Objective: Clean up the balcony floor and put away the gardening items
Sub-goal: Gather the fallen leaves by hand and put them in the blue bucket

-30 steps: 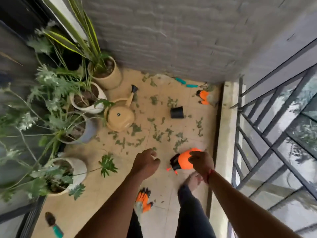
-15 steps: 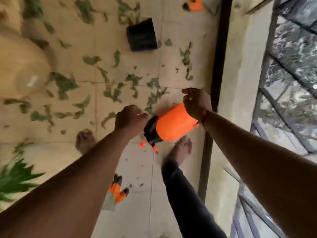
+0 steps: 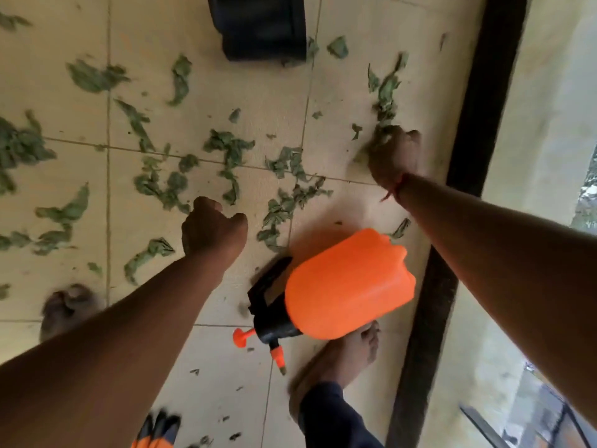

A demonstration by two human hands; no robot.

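The left grip (image 3: pixel 213 229) is held curled and empty; whether leaves (image 3: pixel 386 92) are clutched by the right grip (image 3: pixel 394 158) cannot be told.

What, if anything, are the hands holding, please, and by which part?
The orange sprayer lies unheld on the floor. The left hand is curled on nothing; the right hand touches leaf scraps, grip too blurred to tell.

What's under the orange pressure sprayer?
Beige floor tile; bare toes show at the sprayer's lower edge. Leaf scraps lie close by; any beneath it are covered.
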